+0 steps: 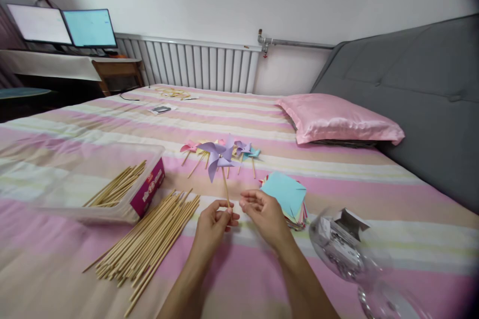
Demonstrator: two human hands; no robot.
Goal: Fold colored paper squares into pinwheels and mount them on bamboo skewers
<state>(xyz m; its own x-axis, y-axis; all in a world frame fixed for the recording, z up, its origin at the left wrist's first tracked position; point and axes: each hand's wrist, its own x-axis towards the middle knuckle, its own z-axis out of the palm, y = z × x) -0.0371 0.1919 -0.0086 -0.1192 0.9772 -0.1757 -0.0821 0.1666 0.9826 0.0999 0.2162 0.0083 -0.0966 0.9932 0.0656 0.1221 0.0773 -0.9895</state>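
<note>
A purple paper pinwheel (220, 156) on a thin wooden stick stands upright above the bed. Thumb and fingers of my left hand (217, 219) pinch the lower end of that stick. Just right of the stick, my right hand (262, 212) is apart from it, its fingers loosely bent and nothing visible in them. Behind the held pinwheel lie several finished pinwheels (243, 148) in pink, yellow, purple and blue. A stack of cut paper squares (284, 192), light blue on top, lies beyond my right hand. Loose wooden sticks (149, 239) are spread left of my left hand.
At the left is a clear plastic box (108, 217) with more sticks. A clear round container (337, 249) with small parts sits at the right. Farther off are a pink pillow (340, 117), a grey headboard (404, 70) and a radiator (198, 65).
</note>
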